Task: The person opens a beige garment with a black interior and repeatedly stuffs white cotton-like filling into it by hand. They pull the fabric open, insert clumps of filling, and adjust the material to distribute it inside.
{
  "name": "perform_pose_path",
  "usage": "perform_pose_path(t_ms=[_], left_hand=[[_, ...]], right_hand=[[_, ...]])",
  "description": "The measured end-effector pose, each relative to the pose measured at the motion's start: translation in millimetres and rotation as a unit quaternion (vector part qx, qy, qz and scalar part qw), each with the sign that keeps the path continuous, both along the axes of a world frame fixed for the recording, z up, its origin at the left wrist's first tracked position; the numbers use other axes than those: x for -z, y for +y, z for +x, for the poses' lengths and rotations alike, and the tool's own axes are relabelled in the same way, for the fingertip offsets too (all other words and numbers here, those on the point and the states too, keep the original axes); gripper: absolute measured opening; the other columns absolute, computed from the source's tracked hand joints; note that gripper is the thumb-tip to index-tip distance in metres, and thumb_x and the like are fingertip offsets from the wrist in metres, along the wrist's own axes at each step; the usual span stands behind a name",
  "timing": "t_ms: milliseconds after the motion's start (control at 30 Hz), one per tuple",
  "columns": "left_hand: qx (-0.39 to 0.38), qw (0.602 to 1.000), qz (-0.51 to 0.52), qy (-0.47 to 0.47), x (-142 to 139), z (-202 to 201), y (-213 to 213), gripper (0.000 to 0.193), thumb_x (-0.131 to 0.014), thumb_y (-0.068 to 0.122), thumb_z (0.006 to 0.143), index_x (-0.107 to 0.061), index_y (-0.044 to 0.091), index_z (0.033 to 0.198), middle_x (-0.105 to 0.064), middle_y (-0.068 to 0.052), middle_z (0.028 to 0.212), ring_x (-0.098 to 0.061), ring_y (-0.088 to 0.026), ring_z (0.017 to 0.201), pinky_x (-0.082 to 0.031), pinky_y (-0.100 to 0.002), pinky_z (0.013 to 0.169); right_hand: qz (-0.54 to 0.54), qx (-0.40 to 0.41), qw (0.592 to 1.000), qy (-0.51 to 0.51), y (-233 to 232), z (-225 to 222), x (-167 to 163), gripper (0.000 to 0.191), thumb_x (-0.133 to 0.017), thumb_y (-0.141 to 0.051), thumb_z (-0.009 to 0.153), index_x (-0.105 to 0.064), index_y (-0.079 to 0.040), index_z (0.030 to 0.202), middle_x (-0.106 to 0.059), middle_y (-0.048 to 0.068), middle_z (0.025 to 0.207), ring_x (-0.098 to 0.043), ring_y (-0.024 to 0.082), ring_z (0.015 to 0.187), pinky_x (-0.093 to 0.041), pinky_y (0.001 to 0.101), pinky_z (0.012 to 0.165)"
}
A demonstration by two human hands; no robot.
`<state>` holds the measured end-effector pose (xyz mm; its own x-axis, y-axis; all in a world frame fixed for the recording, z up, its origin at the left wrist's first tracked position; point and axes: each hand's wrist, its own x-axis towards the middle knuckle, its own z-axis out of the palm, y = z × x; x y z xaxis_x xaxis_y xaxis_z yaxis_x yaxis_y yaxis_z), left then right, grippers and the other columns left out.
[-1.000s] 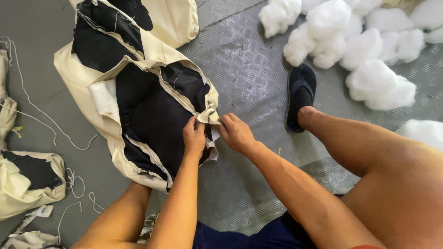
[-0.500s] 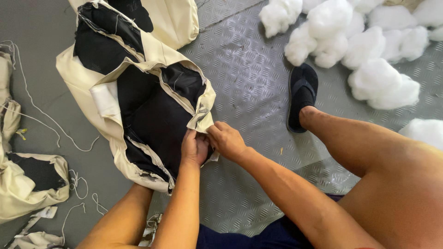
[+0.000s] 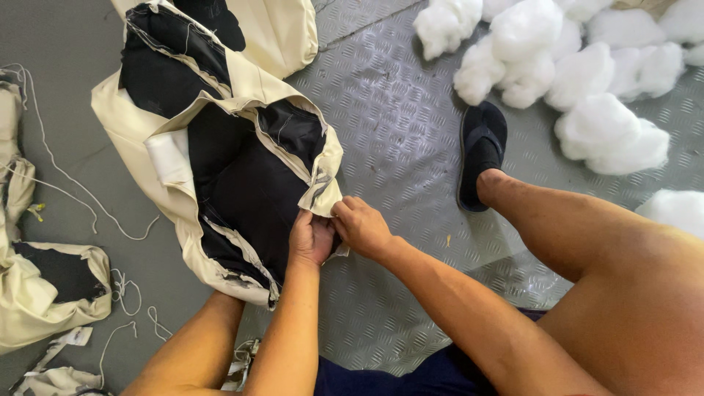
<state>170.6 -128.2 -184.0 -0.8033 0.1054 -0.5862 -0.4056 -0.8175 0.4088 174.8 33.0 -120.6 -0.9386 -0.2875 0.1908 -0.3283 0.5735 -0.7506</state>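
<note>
A cream fabric cover with black lining (image 3: 242, 183) lies opened on the floor in front of me. My left hand (image 3: 312, 238) grips its torn cream edge near the lower right corner. My right hand (image 3: 361, 226) pinches the same edge right beside it, the two hands touching. A frayed flap of cream cloth (image 3: 323, 187) stands up just above my fingers.
Clumps of white stuffing (image 3: 579, 81) lie at the upper right on the metal tread plate (image 3: 396, 110). My foot in a black slipper (image 3: 482, 150) rests beside them. Another cream and black cover (image 3: 44, 293) and loose cords (image 3: 59, 176) lie at left.
Both hands have slid a little down and toward me along the cover's edge, staying closed on it. The cover's corner has shifted with them.
</note>
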Motion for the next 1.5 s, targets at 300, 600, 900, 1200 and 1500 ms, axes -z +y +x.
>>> perform_pose_path(t_ms=[300, 600, 900, 1200, 1500], left_hand=[[0.024, 0.933, -0.358, 0.002, -5.7, -2.0, 9.6, 0.025, -0.058, 0.016, 0.102, -0.068, 0.002, 0.12, -0.069, -0.014, 0.109, -0.063, -0.023, 0.092, -0.05, -0.043, 0.082], [0.158, 0.677, -0.69, 0.202, -33.0, -6.6, 42.7, 0.023, -0.064, 0.015, 0.093, -0.07, 0.003, 0.111, -0.075, -0.019, 0.101, -0.072, -0.036, 0.094, -0.055, -0.043, 0.081], [0.281, 0.689, -0.654, 0.136, -47.0, 8.8, 53.3, 0.026, -0.065, 0.024, 0.094, -0.071, 0.006, 0.112, -0.076, -0.018, 0.097, -0.075, -0.034, 0.092, -0.056, -0.042, 0.078], [0.397, 0.644, -0.654, 0.034, 8.9, 23.4, 16.1, 0.033, -0.075, 0.025, 0.084, -0.074, 0.01, 0.113, -0.078, -0.014, 0.091, -0.076, -0.024, 0.088, -0.056, -0.037, 0.081], [0.444, 0.622, -0.645, -0.033, 27.0, 1.0, -40.8, 0.03, -0.076, 0.024, 0.085, -0.075, 0.008, 0.109, -0.08, -0.012, 0.085, -0.077, -0.019, 0.081, -0.056, -0.034, 0.077]], right_hand=[[-0.044, 0.061, 0.994, -0.077, 6.3, -0.5, 9.2, 0.009, -0.066, -0.011, 0.091, -0.061, -0.005, 0.096, -0.063, 0.015, 0.095, -0.063, 0.039, 0.089, -0.052, 0.0486, 0.074], [-0.119, 0.129, 0.877, -0.448, 93.0, -62.5, 64.9, 0.037, -0.07, -0.009, 0.08, -0.064, -0.009, 0.116, -0.07, 0.013, 0.088, -0.064, 0.022, 0.075, -0.053, 0.0396, 0.069], [0.357, 0.18, 0.883, -0.244, 318.0, -174.1, 26.3, 0.054, -0.071, -0.023, 0.077, -0.063, -0.004, 0.126, -0.066, 0.027, 0.121, -0.062, 0.043, 0.117, -0.051, 0.0484, 0.1], [0.421, 0.228, 0.837, -0.264, 555.9, -143.6, -102.4, 0.115, -0.087, -0.068, 0.061, -0.048, -0.006, 0.149, -0.049, 0.029, 0.147, -0.047, 0.045, 0.137, -0.039, 0.0515, 0.113], [0.369, 0.377, 0.796, -0.296, 392.6, 35.8, 99.6, 0.027, -0.059, -0.022, 0.096, -0.078, -0.016, 0.115, -0.063, 0.014, 0.146, -0.051, 0.046, 0.137, -0.048, 0.0521, 0.109]])
